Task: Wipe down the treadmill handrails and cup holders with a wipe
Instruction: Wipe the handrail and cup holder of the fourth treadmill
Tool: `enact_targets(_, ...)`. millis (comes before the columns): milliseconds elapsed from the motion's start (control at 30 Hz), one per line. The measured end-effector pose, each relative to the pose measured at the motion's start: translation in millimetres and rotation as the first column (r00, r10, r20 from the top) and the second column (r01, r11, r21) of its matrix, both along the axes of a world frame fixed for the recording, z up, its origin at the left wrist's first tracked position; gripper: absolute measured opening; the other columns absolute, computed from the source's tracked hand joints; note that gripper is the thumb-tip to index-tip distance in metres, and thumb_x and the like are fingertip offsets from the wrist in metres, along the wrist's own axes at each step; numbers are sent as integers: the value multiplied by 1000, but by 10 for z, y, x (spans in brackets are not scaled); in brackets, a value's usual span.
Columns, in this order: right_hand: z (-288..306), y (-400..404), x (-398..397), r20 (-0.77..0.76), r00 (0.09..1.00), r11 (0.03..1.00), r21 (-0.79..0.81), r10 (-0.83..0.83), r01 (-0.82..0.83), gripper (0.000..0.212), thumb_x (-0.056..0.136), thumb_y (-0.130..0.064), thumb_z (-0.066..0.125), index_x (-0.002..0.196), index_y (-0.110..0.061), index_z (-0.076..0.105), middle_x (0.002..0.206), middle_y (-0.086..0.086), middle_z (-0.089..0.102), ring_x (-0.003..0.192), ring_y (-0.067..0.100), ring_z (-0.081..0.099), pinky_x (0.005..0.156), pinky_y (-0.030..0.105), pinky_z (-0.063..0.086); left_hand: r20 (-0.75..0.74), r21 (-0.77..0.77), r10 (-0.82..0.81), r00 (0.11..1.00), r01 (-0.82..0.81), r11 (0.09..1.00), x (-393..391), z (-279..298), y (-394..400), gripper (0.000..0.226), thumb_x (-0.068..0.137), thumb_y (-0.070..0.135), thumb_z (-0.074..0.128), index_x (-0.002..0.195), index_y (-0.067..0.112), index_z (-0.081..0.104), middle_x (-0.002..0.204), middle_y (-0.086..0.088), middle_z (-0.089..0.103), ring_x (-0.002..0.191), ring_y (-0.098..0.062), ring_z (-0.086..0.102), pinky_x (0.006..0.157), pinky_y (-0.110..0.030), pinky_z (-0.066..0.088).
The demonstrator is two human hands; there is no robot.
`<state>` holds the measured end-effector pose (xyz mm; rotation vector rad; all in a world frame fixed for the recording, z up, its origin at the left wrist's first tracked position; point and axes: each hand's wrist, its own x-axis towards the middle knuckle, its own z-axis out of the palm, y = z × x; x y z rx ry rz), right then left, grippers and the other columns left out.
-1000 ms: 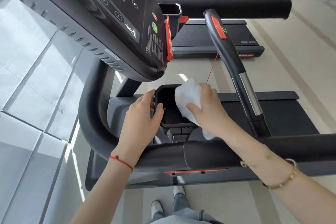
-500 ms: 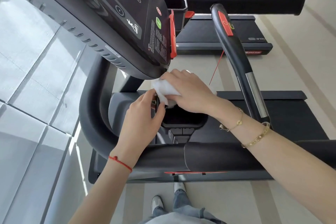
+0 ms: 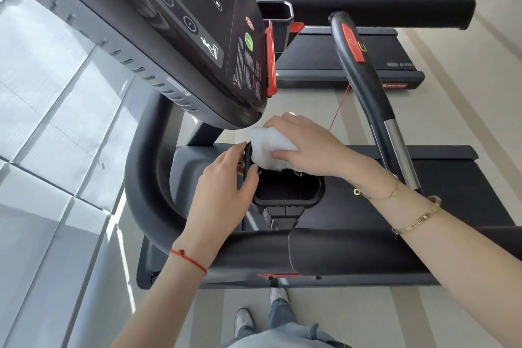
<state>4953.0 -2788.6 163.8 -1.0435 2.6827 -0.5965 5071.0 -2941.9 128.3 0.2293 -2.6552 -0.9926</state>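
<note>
Treadmill console (image 3: 175,22): large, glossy black panel with round printed buttons, a ribbed grey underside and a red edge strip; its upper part is cut off by the frame.

Handrail (image 3: 324,251): thick, matt black, padded tube running across the foreground and curving up at the left; its right end leaves the frame. A second, slimmer curved grip bar (image 3: 367,87) rises on the right, black with a red tab and a polished metal section.

Running deck (image 3: 395,178): flat, dark, lightly textured, partly hidden by the right forearm.

Cup holder (image 3: 288,195): black moulded plastic, rounded-rectangular, with a raised rim; its interior is dark and hard to make out, and its far side is covered.

Right hand (image 3: 308,147): fingers curled over a white wipe (image 3: 268,144), soft and crumpled, pressing it on the cup holder's far left rim just below the console. Gold bracelets at the wrist.

Left hand (image 3: 223,186): thumb and fingers pinch the cup holder's left rim; the fingertips are partly hidden behind it. Red cord at the wrist.
</note>
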Motion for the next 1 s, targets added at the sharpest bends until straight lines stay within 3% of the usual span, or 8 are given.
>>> enact_targets(100,-85,121,128,24,985,979,-116,-169,170,44,93,-27,59,134,-24,42,122,-1,44,116,25,40,88,35,35,9,11,-3,1000,3,1000,-1,-2,-3,44,93,32,57,135,21,52,107,8,66,93,-10,61,80,-22,44)
enact_targets(200,-168,218,360,130,906,884,-200,-403,422,52,95,-27,57,140,-21,33,126,2,37,122,25,39,92,31,32,13,8,-13,1000,13,1000,-5,-4,-5,45,94,33,56,136,20,51,109,8,65,94,-12,61,82,-24,46)
enact_targets(367,-267,330,778,315,821,785,-271,-475,558,63,94,-26,59,144,-18,22,128,0,31,125,22,36,96,29,30,17,3,-14,1000,14,1000,-15,-17,-10,43,94,32,55,135,21,52,105,8,65,93,-12,61,79,-24,43)
enact_targets(467,-205,306,667,316,816,807,-202,-483,556,64,95,-28,58,145,-13,22,135,7,33,126,26,38,96,31,33,15,2,-21,1000,21,1000,-17,-15,-6,43,94,31,56,135,20,52,105,6,65,92,-13,61,79,-23,43)
enact_targets(633,-67,187,304,201,887,888,-120,-417,444,59,97,-30,54,146,-15,25,142,11,35,127,29,41,98,35,35,8,-6,-27,1000,27,1000,2,-13,-11,45,94,31,57,136,19,51,106,4,65,91,-12,60,77,-22,41)
enact_targets(733,-149,227,492,109,894,886,-128,-435,446,60,96,-27,56,146,-18,24,138,9,33,127,29,36,96,30,31,12,-2,-26,1000,26,1000,-3,-4,-11,45,94,31,56,137,19,51,106,4,65,91,-14,61,78,-23,45)
enact_targets(867,-244,328,675,136,892,872,-193,-431,450,65,95,-28,57,147,-20,19,137,8,30,125,24,35,92,25,26,6,4,-21,1000,21,1000,-6,-3,-9,44,94,30,57,136,19,51,105,4,65,91,-14,62,78,-23,45)
enact_targets(1000,-82,203,272,-15,963,961,-55,-271,270,54,95,-29,55,142,-21,31,135,6,37,124,27,36,97,33,33,-2,10,-4,1000,4,1000,-5,1,-8,43,93,31,57,135,19,53,105,6,65,91,-11,61,78,-21,43)
